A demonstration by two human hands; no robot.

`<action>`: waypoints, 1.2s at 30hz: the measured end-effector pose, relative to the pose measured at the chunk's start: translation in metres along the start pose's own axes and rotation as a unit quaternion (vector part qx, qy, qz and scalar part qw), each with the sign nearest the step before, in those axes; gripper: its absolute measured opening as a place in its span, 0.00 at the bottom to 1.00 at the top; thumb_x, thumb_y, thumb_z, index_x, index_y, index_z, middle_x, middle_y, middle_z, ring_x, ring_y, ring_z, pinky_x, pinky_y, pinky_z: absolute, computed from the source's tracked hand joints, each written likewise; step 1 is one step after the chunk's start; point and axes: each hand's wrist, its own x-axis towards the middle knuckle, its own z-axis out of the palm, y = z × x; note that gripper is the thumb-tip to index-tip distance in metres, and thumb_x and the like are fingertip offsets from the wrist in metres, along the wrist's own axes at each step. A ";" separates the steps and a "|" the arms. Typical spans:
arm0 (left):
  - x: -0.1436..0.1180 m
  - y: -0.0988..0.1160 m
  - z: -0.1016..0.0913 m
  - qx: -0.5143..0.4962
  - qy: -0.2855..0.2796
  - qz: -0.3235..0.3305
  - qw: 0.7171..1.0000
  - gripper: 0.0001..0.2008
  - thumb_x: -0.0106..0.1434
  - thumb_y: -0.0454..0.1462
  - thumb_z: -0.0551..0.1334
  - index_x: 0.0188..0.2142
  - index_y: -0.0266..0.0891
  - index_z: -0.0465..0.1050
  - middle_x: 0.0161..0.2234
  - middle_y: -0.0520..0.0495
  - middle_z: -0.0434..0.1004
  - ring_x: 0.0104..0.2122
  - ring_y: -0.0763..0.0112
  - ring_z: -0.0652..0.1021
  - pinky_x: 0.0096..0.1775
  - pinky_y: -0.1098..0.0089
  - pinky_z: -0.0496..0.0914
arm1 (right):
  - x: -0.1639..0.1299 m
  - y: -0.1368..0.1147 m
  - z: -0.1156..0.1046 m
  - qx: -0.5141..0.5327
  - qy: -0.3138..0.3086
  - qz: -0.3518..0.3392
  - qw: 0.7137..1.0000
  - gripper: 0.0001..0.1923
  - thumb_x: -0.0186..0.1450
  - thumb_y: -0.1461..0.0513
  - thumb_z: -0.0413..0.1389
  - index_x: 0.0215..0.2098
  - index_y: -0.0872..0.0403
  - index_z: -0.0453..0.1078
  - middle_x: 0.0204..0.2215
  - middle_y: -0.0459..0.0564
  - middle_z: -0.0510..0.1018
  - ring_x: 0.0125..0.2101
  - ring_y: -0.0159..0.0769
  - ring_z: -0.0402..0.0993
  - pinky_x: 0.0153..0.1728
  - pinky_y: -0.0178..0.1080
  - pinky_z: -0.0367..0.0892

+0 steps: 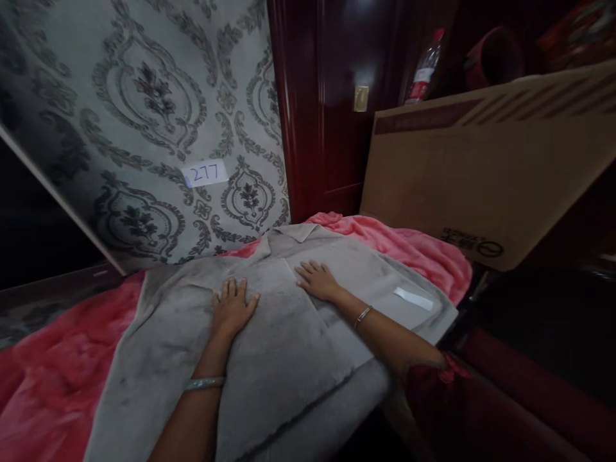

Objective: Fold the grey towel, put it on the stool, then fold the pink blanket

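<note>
A grey plush coat (283, 333) with a collar at its far end lies spread out in front of me, one front panel folded over the smooth inner side. My left hand (233, 308) rests flat on the plush left of the middle, fingers spread. Near the front edge below the collar, my right hand (317, 281) lies flat with its fingers apart. Neither hand grips the cloth. A white strip (412, 299) shows on the coat's right part. Beneath the coat is a pink blanket (399, 247), visible on both sides.
Behind the coat stands a patterned wall (158, 109) bearing a paper label (206, 173) marked 277. A dark red door (327, 141) adjoins it. At the right, a large cardboard box (471, 167) rises beside the blanket, with a bottle (424, 74) and a tape roll (474, 61) above it.
</note>
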 end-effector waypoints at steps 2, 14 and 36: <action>0.001 -0.001 0.000 0.003 -0.001 0.002 1.000 0.34 0.72 0.50 0.47 0.71 0.35 0.54 0.73 0.31 0.47 0.71 0.47 0.52 0.66 0.42 0.53 | -0.018 0.032 -0.005 -0.015 0.003 0.043 0.999 0.31 0.75 0.47 0.41 0.74 0.44 0.50 0.74 0.47 0.47 0.72 0.46 0.41 0.68 0.56 0.42; 0.002 0.000 -0.018 0.013 0.031 0.049 0.998 0.29 0.71 0.46 0.49 0.66 0.37 0.64 0.69 0.31 0.58 0.69 0.46 0.60 0.63 0.40 0.57 | -0.127 0.169 -0.056 -0.033 0.090 0.268 0.959 0.21 0.72 0.59 0.48 0.58 0.60 0.72 0.53 0.63 0.77 0.54 0.46 0.72 0.54 0.42 0.64; -0.065 0.111 0.009 -0.112 -0.015 0.271 0.956 0.33 0.67 0.51 0.59 0.68 0.43 0.63 0.72 0.33 0.51 0.72 0.42 0.50 0.67 0.38 0.45 | -0.161 0.175 -0.095 0.319 0.011 0.216 0.923 0.25 0.68 0.59 0.51 0.61 0.59 0.70 0.52 0.60 0.80 0.48 0.43 0.79 0.46 0.41 0.75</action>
